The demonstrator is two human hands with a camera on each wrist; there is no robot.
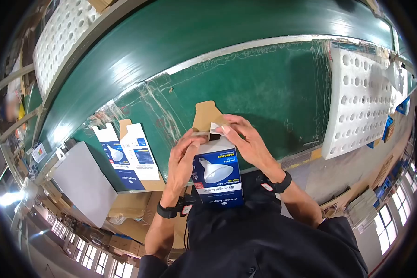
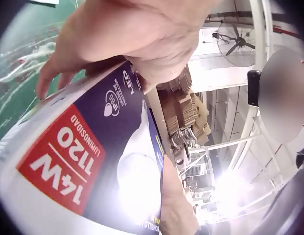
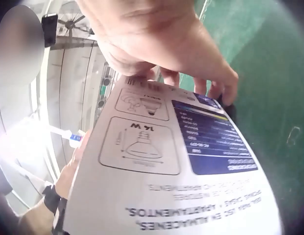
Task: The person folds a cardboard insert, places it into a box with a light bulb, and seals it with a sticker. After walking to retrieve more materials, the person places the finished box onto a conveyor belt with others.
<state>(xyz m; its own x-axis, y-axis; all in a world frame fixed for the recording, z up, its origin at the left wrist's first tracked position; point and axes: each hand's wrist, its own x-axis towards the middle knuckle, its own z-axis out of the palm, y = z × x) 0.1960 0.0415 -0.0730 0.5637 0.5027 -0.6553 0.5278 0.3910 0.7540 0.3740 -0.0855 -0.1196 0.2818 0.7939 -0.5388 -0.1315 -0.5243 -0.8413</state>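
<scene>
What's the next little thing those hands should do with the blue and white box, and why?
I'd probably press the small white flap inward with the right hand, whose thumb is right by it. The end of the box shows a dark gap, and the long tan flap stands open beyond it, so tucking the small one first should let the long one close over it.

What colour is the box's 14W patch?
Red; the patch shows best in the left wrist view.
</scene>
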